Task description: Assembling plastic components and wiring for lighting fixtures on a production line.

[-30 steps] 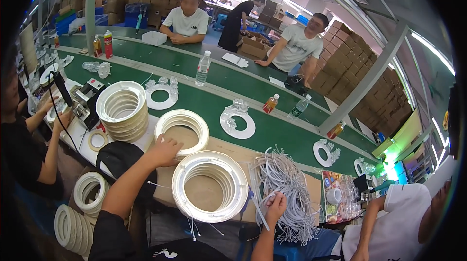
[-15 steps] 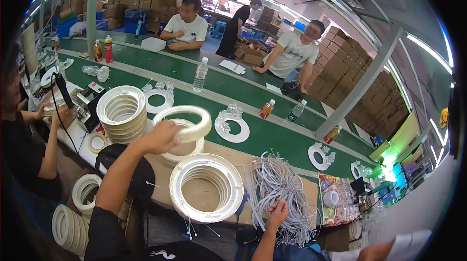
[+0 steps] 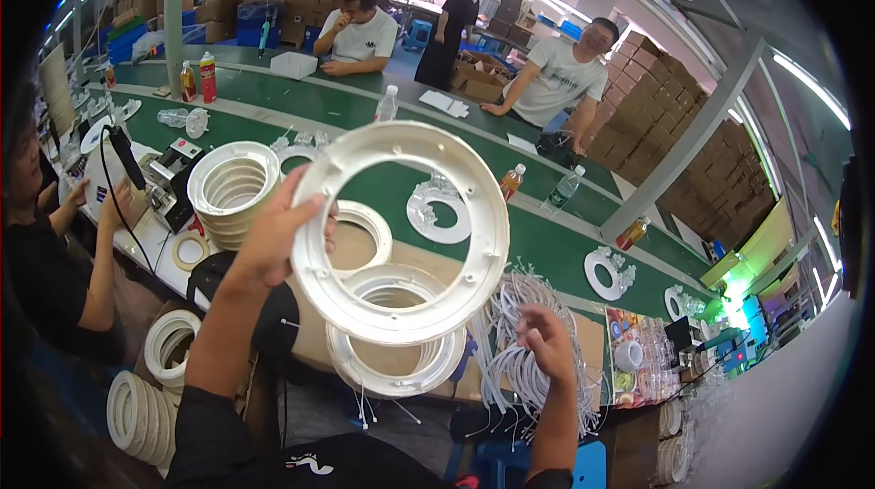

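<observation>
My left hand (image 3: 278, 238) is closed on the left rim of a white plastic ring (image 3: 492, 243). The ring is held up tilted, its ribbed face with small holes toward me. Below it and partly hidden stands a stack of similar rings (image 3: 447, 370), with thin white cable ends hanging from its near side. Behind the held ring, another white ring (image 3: 378, 220) lies on cardboard. My right hand (image 3: 550, 343) hovers over a bundle of white cables (image 3: 510, 361). Its fingers are loosely bent and apart, and nothing shows in them.
A taller ring stack (image 3: 235, 170) stands at the left beside a small machine (image 3: 169, 175). Across the green conveyor (image 3: 355, 111) lie white discs with clear plastic parts (image 3: 437, 216) and bottles (image 3: 563, 188). More rings (image 3: 137, 416) sit low left. People work at left and opposite.
My left hand has brought the ring closer and to the right, turning its face toward me above the stack. My right hand has lifted off the cables, and its fingers have loosened.
</observation>
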`<move>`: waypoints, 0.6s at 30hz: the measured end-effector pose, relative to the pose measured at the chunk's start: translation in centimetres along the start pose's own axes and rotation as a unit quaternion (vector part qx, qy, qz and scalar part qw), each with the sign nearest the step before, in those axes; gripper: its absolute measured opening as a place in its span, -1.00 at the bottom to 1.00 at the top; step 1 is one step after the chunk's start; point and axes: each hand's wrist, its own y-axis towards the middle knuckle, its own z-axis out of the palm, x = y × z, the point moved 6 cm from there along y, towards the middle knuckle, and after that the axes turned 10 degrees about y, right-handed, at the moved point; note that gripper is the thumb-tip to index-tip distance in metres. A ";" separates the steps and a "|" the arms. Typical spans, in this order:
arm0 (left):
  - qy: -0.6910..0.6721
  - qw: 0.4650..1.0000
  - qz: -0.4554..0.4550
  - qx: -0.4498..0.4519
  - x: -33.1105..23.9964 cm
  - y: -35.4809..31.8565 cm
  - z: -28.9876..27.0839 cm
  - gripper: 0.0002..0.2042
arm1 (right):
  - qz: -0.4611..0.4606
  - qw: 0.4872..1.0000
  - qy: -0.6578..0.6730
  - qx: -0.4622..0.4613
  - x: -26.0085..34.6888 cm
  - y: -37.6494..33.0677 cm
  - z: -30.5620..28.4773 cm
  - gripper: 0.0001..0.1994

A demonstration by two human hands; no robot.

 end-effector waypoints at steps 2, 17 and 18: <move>0.007 1.000 -0.014 0.011 1.8 -1.0 0.5 -0.46 | 0.024 0.996 0.024 0.082 2.1 2.0 2.7 -0.25; -0.007 0.998 -0.040 0.051 5.0 -2.6 2.3 -0.29 | 0.099 0.994 0.004 0.042 4.1 6.2 6.7 -0.39; -0.010 0.998 -0.028 0.056 5.3 -2.5 2.2 -0.23 | 0.105 0.994 -0.007 0.023 4.1 6.2 6.6 -0.40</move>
